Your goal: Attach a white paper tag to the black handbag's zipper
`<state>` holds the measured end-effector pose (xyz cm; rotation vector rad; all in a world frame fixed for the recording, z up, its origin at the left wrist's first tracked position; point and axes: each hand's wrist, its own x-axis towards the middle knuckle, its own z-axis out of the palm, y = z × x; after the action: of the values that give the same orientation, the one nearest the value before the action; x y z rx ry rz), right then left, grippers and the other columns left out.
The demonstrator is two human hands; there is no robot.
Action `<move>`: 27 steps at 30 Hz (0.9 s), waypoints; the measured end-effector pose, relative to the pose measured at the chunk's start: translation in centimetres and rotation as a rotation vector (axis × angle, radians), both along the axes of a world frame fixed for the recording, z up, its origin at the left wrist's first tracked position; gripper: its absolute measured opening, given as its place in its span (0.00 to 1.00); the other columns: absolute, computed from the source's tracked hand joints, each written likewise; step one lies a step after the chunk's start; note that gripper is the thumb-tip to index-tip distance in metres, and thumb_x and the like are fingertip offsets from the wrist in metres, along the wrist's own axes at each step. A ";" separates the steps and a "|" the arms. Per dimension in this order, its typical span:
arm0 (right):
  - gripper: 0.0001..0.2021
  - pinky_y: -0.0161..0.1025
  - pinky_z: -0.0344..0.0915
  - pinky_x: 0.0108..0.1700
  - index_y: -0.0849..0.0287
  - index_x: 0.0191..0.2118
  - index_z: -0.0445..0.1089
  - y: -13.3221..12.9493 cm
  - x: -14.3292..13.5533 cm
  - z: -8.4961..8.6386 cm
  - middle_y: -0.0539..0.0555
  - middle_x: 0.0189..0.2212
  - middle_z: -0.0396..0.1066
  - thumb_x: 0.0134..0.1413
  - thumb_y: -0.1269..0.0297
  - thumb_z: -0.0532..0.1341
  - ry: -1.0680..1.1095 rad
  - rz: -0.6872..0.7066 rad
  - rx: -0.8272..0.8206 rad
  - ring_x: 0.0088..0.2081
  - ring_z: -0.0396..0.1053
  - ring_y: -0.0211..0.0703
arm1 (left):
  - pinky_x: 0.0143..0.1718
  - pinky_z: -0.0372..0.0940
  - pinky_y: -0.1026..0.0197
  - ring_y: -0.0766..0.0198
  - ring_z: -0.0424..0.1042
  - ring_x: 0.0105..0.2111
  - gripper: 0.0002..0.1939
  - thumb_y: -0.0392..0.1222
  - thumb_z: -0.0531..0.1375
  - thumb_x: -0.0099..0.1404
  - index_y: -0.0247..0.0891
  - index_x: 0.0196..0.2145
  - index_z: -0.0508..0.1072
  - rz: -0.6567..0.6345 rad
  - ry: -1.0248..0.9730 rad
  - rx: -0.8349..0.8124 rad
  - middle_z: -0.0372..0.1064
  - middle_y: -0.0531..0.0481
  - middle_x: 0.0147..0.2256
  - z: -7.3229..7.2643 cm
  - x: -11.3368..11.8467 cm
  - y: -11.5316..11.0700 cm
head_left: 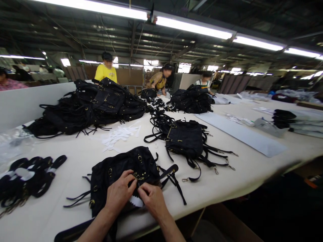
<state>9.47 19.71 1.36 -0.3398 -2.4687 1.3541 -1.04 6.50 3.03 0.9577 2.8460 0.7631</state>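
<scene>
A black bag (126, 164) with brass-coloured buckles lies at the table's near edge, its straps trailing to both sides. My left hand (121, 190) is closed on the bag beside its metal fittings, thumb and fingers pinched together. Close by, my right hand (152, 198) pinches the near edge of the same bag; the exact part between its fingertips is too small to make out. Below and between the hands shows a white piece with a zigzag edge (136, 201). A dark strap (73, 231) lies under my left forearm.
Another black bag (185, 137) with clip-ended straps lies ahead to the right. Behind are big bag piles (101, 104) and white strips (121, 136). Bundled black straps (30, 178) lie left, a pale board (239, 132) right. Several people stand across the table.
</scene>
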 end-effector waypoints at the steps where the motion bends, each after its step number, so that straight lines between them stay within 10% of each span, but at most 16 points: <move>1: 0.12 0.31 0.55 0.33 0.56 0.27 0.69 0.0 0.0 0.0 0.46 0.24 0.70 0.60 0.63 0.55 0.005 0.016 0.015 0.30 0.67 0.34 | 0.39 0.66 0.62 0.64 0.76 0.42 0.09 0.47 0.54 0.70 0.53 0.39 0.74 0.012 -0.006 0.005 0.64 0.65 0.58 0.0 -0.1 0.0; 9: 0.14 0.33 0.50 0.28 0.56 0.24 0.71 0.1 -0.7 0.0 0.46 0.21 0.71 0.58 0.63 0.56 -0.063 -0.049 0.038 0.25 0.63 0.34 | 0.47 0.67 0.61 0.64 0.74 0.48 0.10 0.45 0.54 0.69 0.53 0.43 0.74 -0.051 -0.035 0.053 0.66 0.63 0.58 -0.7 0.5 0.2; 18: 0.10 0.32 0.62 0.28 0.60 0.26 0.74 0.7 -0.8 -1.1 0.48 0.21 0.73 0.53 0.60 0.61 0.011 -0.033 -0.503 0.22 0.67 0.35 | 0.55 0.66 0.59 0.63 0.73 0.50 0.11 0.46 0.53 0.69 0.51 0.43 0.75 -0.078 0.008 0.242 0.67 0.59 0.57 -0.6 0.1 -2.0; 27: 0.10 0.34 0.67 0.33 0.59 0.33 0.76 0.3 0.1 -0.5 0.50 0.26 0.74 0.55 0.58 0.63 0.170 -0.079 -0.521 0.27 0.70 0.38 | 0.52 0.68 0.58 0.60 0.72 0.51 0.11 0.49 0.54 0.69 0.51 0.42 0.76 -0.016 0.066 0.272 0.69 0.58 0.56 -1.0 0.6 -3.5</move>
<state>9.60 20.03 0.87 -0.4101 -1.9191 1.8914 -0.46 2.98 2.02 1.0517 2.8357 1.1605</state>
